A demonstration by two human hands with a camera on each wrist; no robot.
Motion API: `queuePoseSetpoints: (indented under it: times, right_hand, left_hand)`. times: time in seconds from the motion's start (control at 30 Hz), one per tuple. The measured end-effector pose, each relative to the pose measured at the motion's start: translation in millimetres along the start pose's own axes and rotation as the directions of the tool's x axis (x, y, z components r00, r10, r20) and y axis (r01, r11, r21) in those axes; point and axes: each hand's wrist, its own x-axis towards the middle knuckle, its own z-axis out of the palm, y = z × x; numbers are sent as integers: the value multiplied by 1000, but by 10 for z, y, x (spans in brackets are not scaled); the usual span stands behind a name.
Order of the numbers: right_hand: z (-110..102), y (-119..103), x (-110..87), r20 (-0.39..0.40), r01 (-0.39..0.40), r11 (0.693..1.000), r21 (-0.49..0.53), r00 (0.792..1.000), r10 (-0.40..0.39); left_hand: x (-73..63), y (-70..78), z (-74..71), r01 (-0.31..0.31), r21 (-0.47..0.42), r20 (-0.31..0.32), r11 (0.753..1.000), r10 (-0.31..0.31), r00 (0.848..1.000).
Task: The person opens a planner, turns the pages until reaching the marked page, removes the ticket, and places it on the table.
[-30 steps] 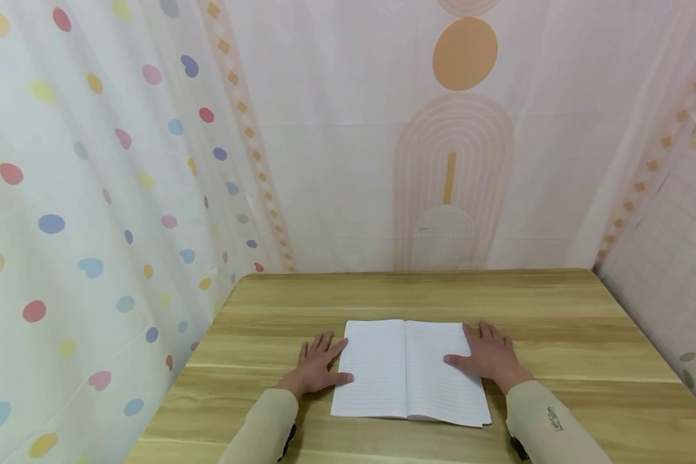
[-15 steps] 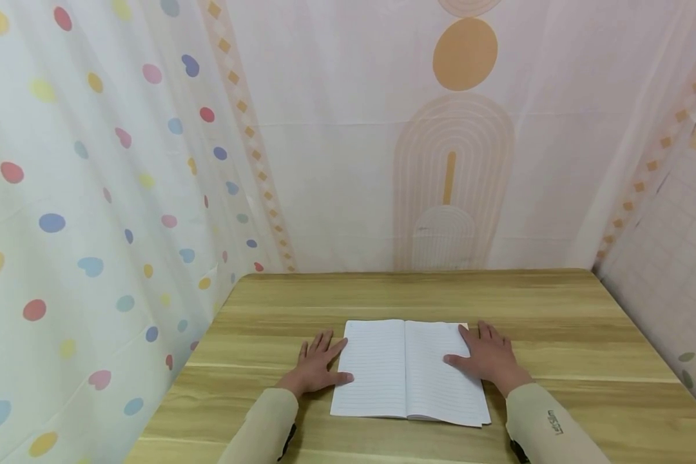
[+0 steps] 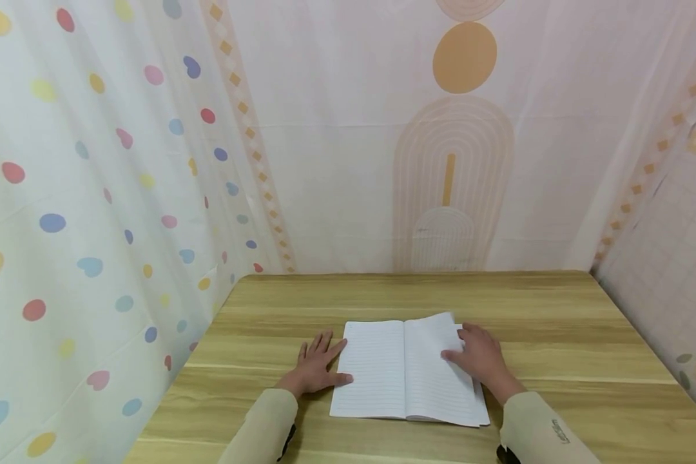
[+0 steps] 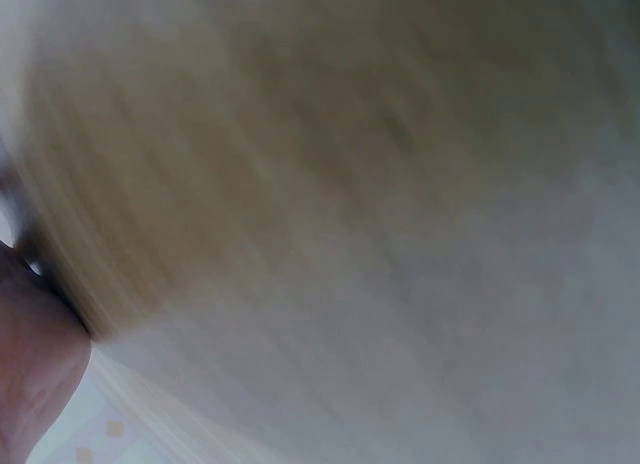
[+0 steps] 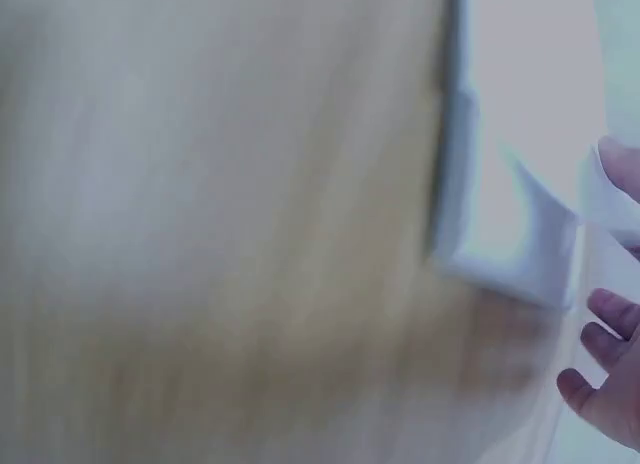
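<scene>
An open notebook (image 3: 374,370) with lined white pages lies on the wooden table. My left hand (image 3: 313,372) is spread flat at its left edge, thumb and index fingertip over the page margin. On the other side, my right hand (image 3: 483,357) pinches a notebook page (image 3: 432,370) by its right edge, thumb on top and index finger behind. That page's far corner is lifted and bent. In the right wrist view the page (image 5: 540,64) curves up off the sheets below, and the other fingers (image 5: 607,346) are held apart from it. The left wrist view is mostly blurred tabletop.
The wood-grain table (image 3: 417,293) extends around the notebook on all sides. A dotted curtain (image 3: 110,212) hangs along the left, and a pale patterned curtain (image 3: 336,161) stands behind the table's far edge. Another curtain (image 3: 667,258) borders the right side.
My right hand has drawn slightly left and its fingers have closed on the page. The page's far corner has risen off the sheets below. My left hand has stayed in place.
</scene>
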Motion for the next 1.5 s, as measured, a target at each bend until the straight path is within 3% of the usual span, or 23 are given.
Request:
queuePoseSetpoints:
  times: [0.13,0.27,0.5,0.67,0.73,0.87,0.93,1.0,1.07,1.13,1.2,1.33,1.4,1.5]
  right_hand:
    - [-43,-57,-2,-41,-66,983,174,996,74]
    - [-83,-108,-7,-44,-109,928,356,990,133]
    - [-150,-262,-47,-35,-130,868,480,985,167]
    - [-228,-424,-72,-45,-103,837,538,988,151]
    - [-254,-496,-88,-29,-97,804,587,990,140]
    - [-244,-621,-114,17,-75,705,705,996,89]
    - [-200,-665,-127,24,-24,688,725,1000,10]
    - [-131,-701,-143,24,47,718,694,996,-89]
    - [-47,-726,-171,36,126,778,615,982,-187]
    - [46,-740,-202,56,222,850,478,958,-281]
    - [138,-745,-229,75,341,886,315,921,-381]
    - [290,-744,-279,155,498,867,27,855,-496]
    - [337,-749,-307,213,515,855,-62,844,-493]
    - [366,-764,-346,273,513,851,-113,840,-470]
  left_hand:
    - [-4,14,-8,-4,-6,4,1000,4,1000]
    - [-1,23,-13,-6,3,6,1000,6,1000]
    - [0,25,-14,-4,6,11,1000,4,1000]
    - [-17,32,-27,-1,-7,10,1000,1,1000]
    - [-23,33,-32,-1,-8,9,1000,1,1000]
    - [-23,19,-29,-1,-7,9,1000,1,1000]
    - [-19,8,-22,-1,-5,9,1000,1,1000]
    - [-17,3,-17,0,-3,8,1000,0,1000]
    - [-17,2,-13,-1,-4,6,1000,1,1000]
    - [-18,4,-12,-1,-5,5,1000,1,1000]
    - [-18,6,-11,-3,-9,2,1000,3,1000]
    - [-12,2,-8,-18,-2,-10,1000,18,1000]
    - [-2,0,-6,-21,-8,-28,1000,20,999]
    - [10,0,-7,-15,-49,-55,999,12,998]
